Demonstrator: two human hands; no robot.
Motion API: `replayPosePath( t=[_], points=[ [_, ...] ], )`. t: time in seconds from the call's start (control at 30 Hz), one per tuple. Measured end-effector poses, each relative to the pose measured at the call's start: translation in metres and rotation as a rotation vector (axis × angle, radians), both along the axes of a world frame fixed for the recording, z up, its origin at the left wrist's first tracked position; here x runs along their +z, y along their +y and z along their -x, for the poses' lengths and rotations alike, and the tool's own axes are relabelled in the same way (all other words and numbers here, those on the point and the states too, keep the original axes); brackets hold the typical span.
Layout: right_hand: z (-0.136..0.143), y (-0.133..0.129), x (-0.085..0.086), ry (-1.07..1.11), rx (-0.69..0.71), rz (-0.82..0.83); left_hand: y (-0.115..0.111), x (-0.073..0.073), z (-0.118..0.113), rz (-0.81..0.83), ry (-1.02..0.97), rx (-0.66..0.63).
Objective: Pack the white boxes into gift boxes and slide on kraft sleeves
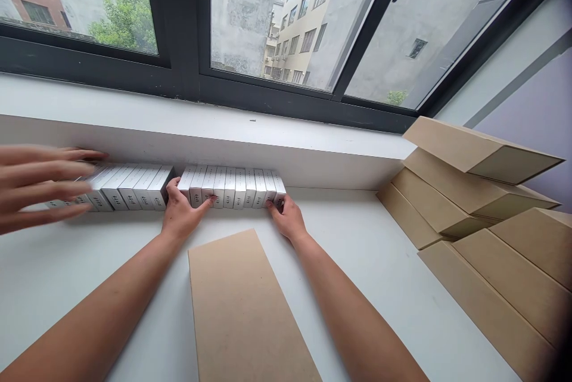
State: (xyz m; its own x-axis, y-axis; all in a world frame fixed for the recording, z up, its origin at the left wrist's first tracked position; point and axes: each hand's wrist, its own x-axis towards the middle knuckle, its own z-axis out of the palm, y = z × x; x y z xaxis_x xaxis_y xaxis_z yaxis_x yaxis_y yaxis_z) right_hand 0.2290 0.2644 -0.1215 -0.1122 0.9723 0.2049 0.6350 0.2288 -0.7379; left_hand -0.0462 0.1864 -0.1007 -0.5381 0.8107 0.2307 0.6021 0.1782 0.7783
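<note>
A row of small white boxes (235, 188) stands on edge against the back ledge, with dark print on the front ends. My left hand (183, 206) is wrapped around the row's left end, thumb pressed on the front faces. At the other end, my right hand (288, 218) grips the last boxes, its thumb on the front and its fingers at the side. A second row of similar boxes (134, 185) stands just left of my left hand, separated by a narrow gap. A brown cardboard box (243, 304) lies between my forearms.
Another person's hand (40, 188), blurred and spread, reaches over the left row from the left. Several brown cardboard boxes (487, 251) are stacked at the right on the white surface (344, 251). Behind runs a white ledge (268, 126) below a dark-framed window (183, 78).
</note>
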Motion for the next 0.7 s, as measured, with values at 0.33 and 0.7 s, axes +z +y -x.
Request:
replayPosePath(
  t=[0.33,0.7],
  points=[
    [-0.001,0.002,-0.003,0.002,0.001,-0.002,0.002,-0.004,0.001,-0.064,-0.014,-0.007],
    [0.0,0.0,-0.001,0.041,-0.011,0.018,0.0,-0.012,-0.006,-0.512,0.351,-0.189]
  ],
)
